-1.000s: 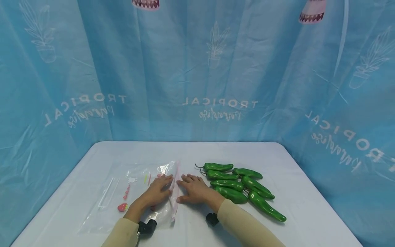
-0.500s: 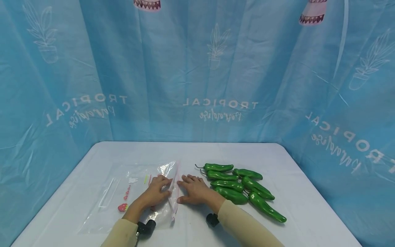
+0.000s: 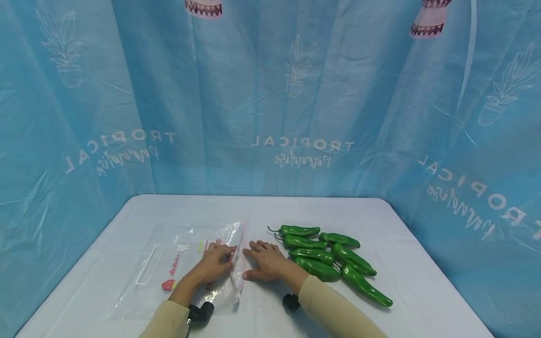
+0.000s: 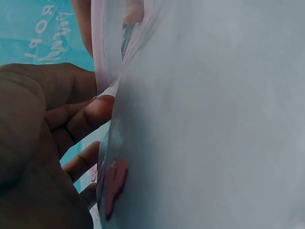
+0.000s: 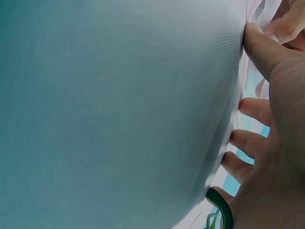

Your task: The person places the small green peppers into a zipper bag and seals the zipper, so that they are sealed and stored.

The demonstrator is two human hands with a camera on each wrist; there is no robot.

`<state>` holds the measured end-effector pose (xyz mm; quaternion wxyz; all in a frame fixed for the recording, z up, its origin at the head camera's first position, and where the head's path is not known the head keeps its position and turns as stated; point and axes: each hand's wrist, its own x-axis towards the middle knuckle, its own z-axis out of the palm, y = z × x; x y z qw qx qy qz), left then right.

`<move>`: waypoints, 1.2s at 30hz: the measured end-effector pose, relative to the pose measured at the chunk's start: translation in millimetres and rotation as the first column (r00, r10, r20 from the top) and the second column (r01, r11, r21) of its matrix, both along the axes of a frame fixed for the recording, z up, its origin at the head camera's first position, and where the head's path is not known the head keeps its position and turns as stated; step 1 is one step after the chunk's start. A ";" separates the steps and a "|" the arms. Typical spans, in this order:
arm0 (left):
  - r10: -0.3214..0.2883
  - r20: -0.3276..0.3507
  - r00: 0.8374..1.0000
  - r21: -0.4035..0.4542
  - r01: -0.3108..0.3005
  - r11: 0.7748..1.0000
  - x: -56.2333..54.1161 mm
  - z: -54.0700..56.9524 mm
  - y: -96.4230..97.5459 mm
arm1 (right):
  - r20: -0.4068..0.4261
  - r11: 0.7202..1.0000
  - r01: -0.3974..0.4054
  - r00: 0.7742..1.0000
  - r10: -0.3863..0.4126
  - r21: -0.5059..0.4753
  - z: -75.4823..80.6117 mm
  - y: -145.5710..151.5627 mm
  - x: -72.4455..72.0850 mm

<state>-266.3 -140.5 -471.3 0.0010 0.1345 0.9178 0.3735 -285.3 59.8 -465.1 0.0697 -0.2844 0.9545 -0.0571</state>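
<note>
A clear plastic zip bag (image 3: 145, 263) with printed pictures lies flat at the left of the table, its pink-edged mouth towards the right. Near that mouth my left hand (image 3: 213, 263) pinches the upper film between thumb and forefinger, raising a fold; the left wrist view shows the film by the thumb (image 4: 71, 86). My right hand (image 3: 266, 260) rests spread on the table, with fingertips at the bag's pink edge (image 5: 243, 71). Just beyond the right hand lie several green peppers (image 3: 314, 269), one of them partly showing by the little finger in the right wrist view (image 5: 221, 207).
The white table (image 3: 253, 206) has rounded far corners. A blue printed curtain (image 3: 228, 164) hangs behind it and along both sides. Black wrist camera mounts (image 3: 201, 311) sit under the forearms, close over the tabletop.
My left hand has drawn slightly left, its fingers curling tighter at the bag's mouth while the film rises in a fold. My right hand stays in place, as do the peppers.
</note>
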 end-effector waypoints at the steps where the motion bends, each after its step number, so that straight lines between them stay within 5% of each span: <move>1: 0.005 0.000 1.000 -0.008 -0.005 1.000 -0.2 0.0 0.1 | 0.006 1.000 0.001 1.000 -0.001 -0.003 -0.1 0.0 0.0; 8: 0.002 -0.012 1.000 -0.046 -0.002 0.999 -1.9 1.3 1.1 | 0.013 1.000 0.010 1.000 -0.010 -0.004 0.4 -0.5 -0.2; 16: -0.062 0.070 0.996 0.065 0.058 0.996 -3.0 1.9 -1.4 | 0.010 1.000 0.008 1.000 -0.008 -0.006 -1.0 -0.5 -0.5; 23: -0.082 0.075 0.994 0.106 0.073 0.992 -5.6 1.2 -3.9 | 0.001 1.000 0.006 1.000 -0.006 -0.002 -0.7 -0.7 -0.5; 36: -0.034 0.161 0.986 0.225 -0.004 0.974 -6.0 8.7 -8.4 | 0.032 1.000 0.017 0.999 -0.017 -0.002 -3.1 -0.7 -2.4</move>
